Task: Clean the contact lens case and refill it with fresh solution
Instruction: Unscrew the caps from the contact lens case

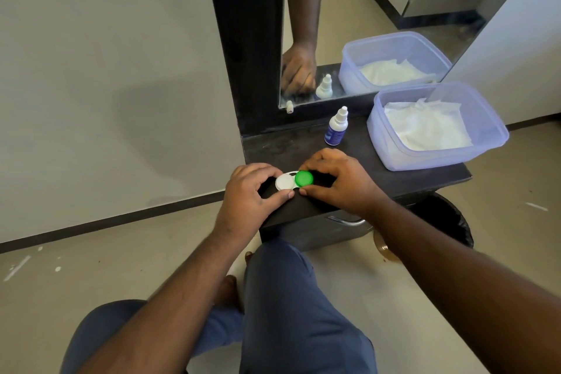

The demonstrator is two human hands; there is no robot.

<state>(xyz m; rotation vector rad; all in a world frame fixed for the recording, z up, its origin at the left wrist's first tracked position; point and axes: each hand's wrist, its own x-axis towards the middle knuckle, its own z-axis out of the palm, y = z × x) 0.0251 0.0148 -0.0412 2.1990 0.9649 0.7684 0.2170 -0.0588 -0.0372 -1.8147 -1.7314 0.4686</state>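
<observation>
A white contact lens case (290,174) lies near the front left corner of a dark shelf (394,174). It carries a white cap (284,181) on the left and a green cap (304,178) on the right. My left hand (249,191) pinches the case's left end between thumb and fingers. My right hand (337,179) curls its thumb and forefinger round the green cap. A small solution bottle (336,127) with a white nozzle cap and blue label stands upright behind the hands, untouched.
A translucent bluish plastic tub (491,143) lined with white tissue sits at the shelf's right. A mirror (364,9) in a black frame rises behind. A black bin (449,222) stands on the floor under the shelf's right end. My knees are below.
</observation>
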